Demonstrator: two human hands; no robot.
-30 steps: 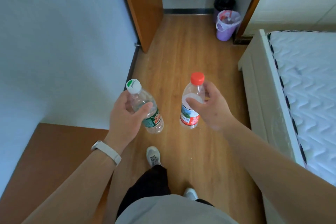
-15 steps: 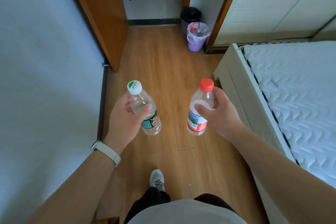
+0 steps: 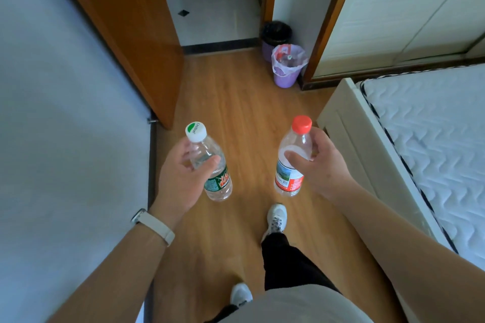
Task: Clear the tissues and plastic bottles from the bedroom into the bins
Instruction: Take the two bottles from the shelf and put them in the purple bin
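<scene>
Carrying one plastic bottle in each of the hands, the person stood on the wooden floor [image 3: 244,102] between wall and bed [image 3: 430,144]. Left hand [image 3: 181,178] was wrapped round the shoulder of the green-label bottle [image 3: 214,170], white cap tilted up and leftward; right hand [image 3: 319,165] was closed round the upper body of the red-cap bottle [image 3: 292,160], thumb across the front. Both bottles were held out ahead at similar height and well apart, probably so each could be dropped separately.

Targets: purple bin [image 3: 288,67] with a clear liner, and black bin [image 3: 277,35] just behind it, both beside the doorway, still some way ahead. The purple bin seemed the likely one for plastics, since a bottle-like shape showed inside; contents not resolved clearly.

Not determinable: the black bin's interior (dark), whether the held bottles were fully empty, and any tissues, none being visible. The finger sides of both grips were hidden behind the bottles. The bed was cut off at the right frame edge.
</scene>
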